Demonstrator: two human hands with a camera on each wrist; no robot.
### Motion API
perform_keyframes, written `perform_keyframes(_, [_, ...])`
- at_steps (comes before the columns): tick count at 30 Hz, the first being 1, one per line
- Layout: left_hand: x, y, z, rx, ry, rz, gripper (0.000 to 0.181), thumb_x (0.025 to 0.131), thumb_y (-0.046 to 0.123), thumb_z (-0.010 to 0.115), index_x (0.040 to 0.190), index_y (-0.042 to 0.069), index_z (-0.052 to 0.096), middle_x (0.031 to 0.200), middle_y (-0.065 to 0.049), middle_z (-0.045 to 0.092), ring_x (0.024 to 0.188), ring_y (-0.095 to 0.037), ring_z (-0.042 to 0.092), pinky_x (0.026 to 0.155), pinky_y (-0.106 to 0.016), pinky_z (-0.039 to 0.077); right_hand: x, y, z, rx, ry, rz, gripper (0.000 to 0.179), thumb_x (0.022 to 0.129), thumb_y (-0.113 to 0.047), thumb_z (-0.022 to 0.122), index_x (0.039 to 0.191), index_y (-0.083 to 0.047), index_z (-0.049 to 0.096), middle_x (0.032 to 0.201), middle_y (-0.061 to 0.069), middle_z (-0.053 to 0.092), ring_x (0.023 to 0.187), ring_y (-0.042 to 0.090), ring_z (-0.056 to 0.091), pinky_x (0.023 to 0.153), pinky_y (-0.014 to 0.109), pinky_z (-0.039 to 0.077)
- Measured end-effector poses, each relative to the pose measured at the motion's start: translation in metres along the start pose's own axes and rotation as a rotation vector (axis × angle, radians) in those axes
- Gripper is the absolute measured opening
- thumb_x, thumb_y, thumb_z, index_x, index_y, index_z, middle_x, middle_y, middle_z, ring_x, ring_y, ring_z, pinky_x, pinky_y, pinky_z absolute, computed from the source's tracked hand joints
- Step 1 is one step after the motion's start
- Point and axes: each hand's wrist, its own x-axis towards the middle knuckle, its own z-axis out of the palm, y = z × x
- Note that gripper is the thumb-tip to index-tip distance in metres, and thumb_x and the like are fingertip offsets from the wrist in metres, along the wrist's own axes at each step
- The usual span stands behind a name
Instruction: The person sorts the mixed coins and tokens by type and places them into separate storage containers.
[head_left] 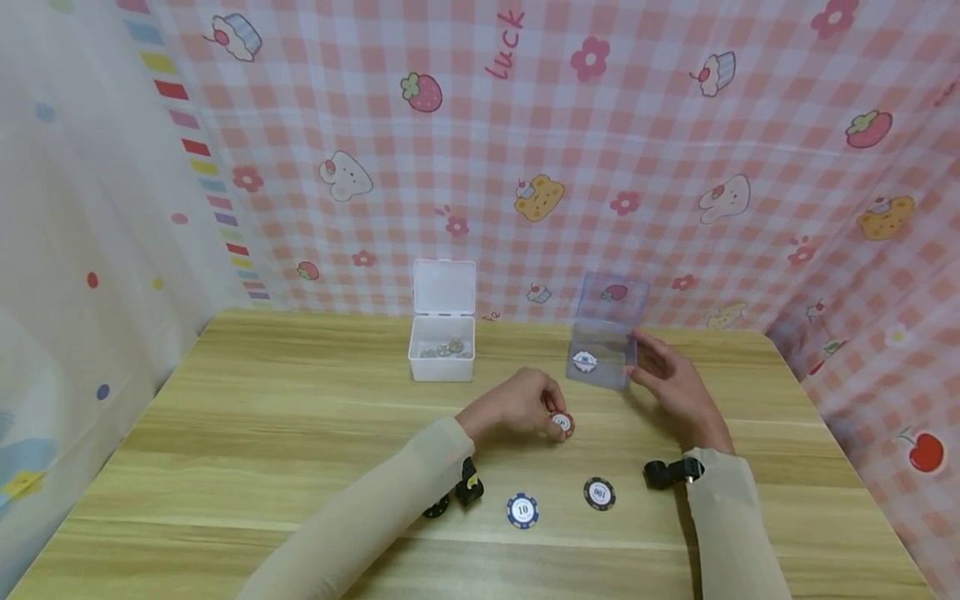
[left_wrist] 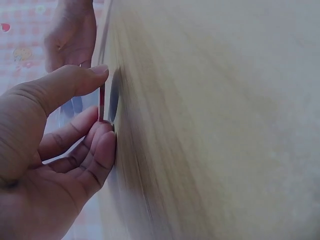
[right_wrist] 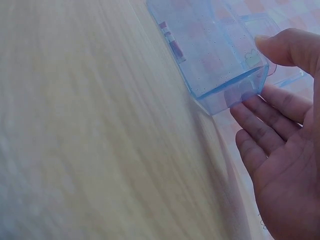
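Observation:
My left hand (head_left: 525,404) pinches a red poker chip (head_left: 564,423) between thumb and fingers, just above the table. The left wrist view shows this red chip (left_wrist: 101,104) edge-on. My right hand (head_left: 678,387) is at the right side of a clear, bluish plastic box (head_left: 600,381) with a raised lid. Its fingers are extended and touch the box wall (right_wrist: 222,102) in the right wrist view. Inside the box lies a pale poker chip (head_left: 585,361). A blue chip marked 10 (head_left: 522,510) and a black chip marked 100 (head_left: 599,493) lie nearer me.
A white box (head_left: 442,370) with its lid up stands at the back, holding several silver coins (head_left: 450,347). Beneath my left forearm another dark chip (head_left: 437,507) is partly hidden. Behind the wooden table (head_left: 247,433) hangs a pink checked cloth (head_left: 480,167).

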Motion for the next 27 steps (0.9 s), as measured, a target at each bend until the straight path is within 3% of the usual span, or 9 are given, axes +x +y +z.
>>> perform_keyframes(17, [0.015,0.007,-0.007,-0.137,0.088,0.053,0.025,0.078,0.014,0.089,0.096,0.009,0.072,0.085,0.001,0.067,0.074,-0.007,0.058,0.065,-0.017,0.052,0.001,0.002,0.001,-0.004,-0.003,-0.009,0.074,0.101,-0.025,0.067,0.163,-0.015,0.028,0.168,0.012,0.032,0.152,0.037,0.034,0.125,0.053,0.03])
perform_keyframes(27, [0.028,0.016,-0.016,-0.143,0.173,0.089,0.025,0.081,0.017,0.088,0.099,0.01,0.072,0.088,0.0,0.066,0.075,-0.008,0.058,0.063,-0.017,0.051,0.002,0.002,0.0,-0.001,-0.008,0.005,0.074,0.102,-0.022,0.065,0.164,-0.018,0.025,0.168,0.013,0.031,0.153,0.038,0.034,0.124,0.055,0.031])
